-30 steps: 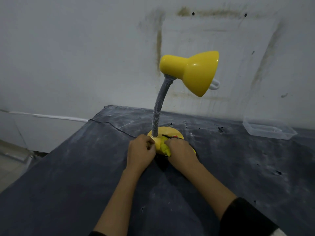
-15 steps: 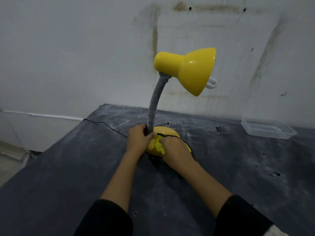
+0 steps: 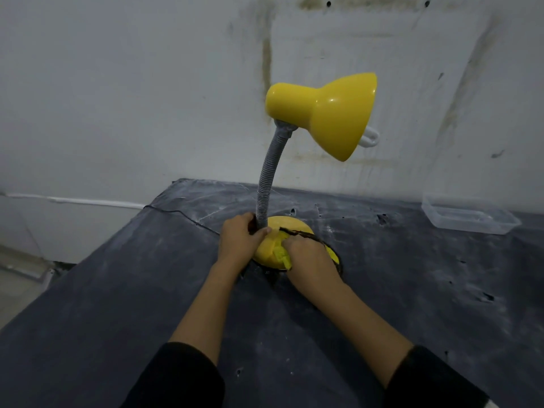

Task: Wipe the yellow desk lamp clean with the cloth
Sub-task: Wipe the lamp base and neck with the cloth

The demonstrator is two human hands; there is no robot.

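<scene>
The yellow desk lamp [image 3: 326, 113] stands on a dark table [image 3: 117, 304], its shade tilted right on a grey flexible neck [image 3: 266, 184]. Its round yellow base [image 3: 290, 226] lies between my hands. My left hand [image 3: 240, 240] grips the bottom of the neck where it meets the base. My right hand [image 3: 309, 256] holds a bunched yellow cloth [image 3: 281, 254] pressed against the front of the base. A black cord [image 3: 306, 235] runs over the base by my right hand.
A clear plastic container [image 3: 468, 214] sits at the back right by the stained wall. The lamp's cord [image 3: 176, 213] trails off the table's left edge. The table surface is dusty and scuffed.
My left hand has moved from the front of the base up to the foot of the neck and now grips it. My right hand stays on the base with the cloth.
</scene>
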